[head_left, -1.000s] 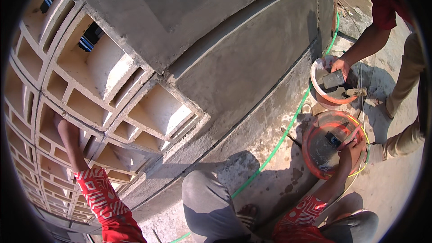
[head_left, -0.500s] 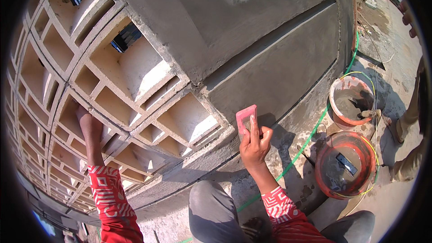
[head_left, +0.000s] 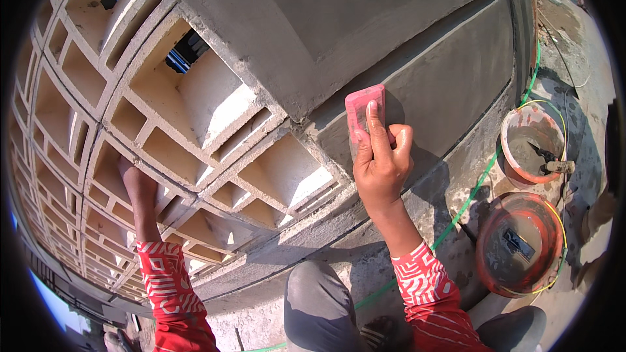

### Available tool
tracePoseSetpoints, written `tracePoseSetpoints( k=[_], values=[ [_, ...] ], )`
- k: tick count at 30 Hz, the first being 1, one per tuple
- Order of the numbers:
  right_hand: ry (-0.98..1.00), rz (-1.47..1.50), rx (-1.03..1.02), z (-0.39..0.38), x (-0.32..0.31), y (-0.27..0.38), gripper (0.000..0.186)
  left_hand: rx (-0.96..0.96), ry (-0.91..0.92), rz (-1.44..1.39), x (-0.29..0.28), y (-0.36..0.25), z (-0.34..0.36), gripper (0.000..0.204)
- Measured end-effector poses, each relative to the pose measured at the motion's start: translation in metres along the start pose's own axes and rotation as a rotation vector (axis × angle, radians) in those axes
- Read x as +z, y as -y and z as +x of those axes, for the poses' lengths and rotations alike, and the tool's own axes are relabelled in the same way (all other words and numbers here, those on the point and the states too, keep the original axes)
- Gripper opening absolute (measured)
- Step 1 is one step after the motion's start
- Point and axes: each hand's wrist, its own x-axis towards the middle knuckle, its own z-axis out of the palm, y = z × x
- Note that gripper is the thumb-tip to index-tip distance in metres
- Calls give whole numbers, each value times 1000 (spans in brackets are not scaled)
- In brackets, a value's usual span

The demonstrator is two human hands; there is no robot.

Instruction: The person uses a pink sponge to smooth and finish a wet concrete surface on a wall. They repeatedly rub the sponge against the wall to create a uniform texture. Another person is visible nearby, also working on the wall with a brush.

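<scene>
My right hand (head_left: 386,160) grips a pink rectangular pad (head_left: 357,103), perhaps a sponge or float, its fingers over one face, raised in front of the grey plastered band (head_left: 469,45) of the wall just right of the block lattice. My left hand (head_left: 134,176) reaches into an opening of the pale concrete lattice (head_left: 153,105); its fingers are hidden by the block. The plaster above the band (head_left: 385,13) is smooth and grey, with a groove beneath it.
At right stand two orange buckets (head_left: 531,112) (head_left: 488,248), the upper holding a wooden-handled trowel (head_left: 559,167), the lower murky water and a dark flat object (head_left: 518,244). A green hose (head_left: 479,184) runs along the wall base. A co-worker's leg (head_left: 593,215) shows at the right rim.
My right hand has left the lower bucket with the pink pad and moved up to the wall. The co-worker's hand and tool have gone from the upper bucket. My left hand stays in the lattice.
</scene>
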Motion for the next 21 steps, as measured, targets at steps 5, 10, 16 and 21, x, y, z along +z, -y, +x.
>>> tracePoseSetpoints(
  k=[5, 10, 16, 21],
  values=[
    [61, -22, -74, -58, -13, -29, 44, 38, -91, 21, 13, 0, 11, 23],
    [16, 47, -114, 22, 1, 8, 48, 44, 23, 151, 1, 31, 4, 27],
    [-48, -87, 10, -39, -8, -20, 45, 56, -49, 114, 3, 0, 9, 24],
    [9, 46, -72, -11, 5, 21, 50, 9, 22, 130, 12, 11, 4, 25]
  ],
)
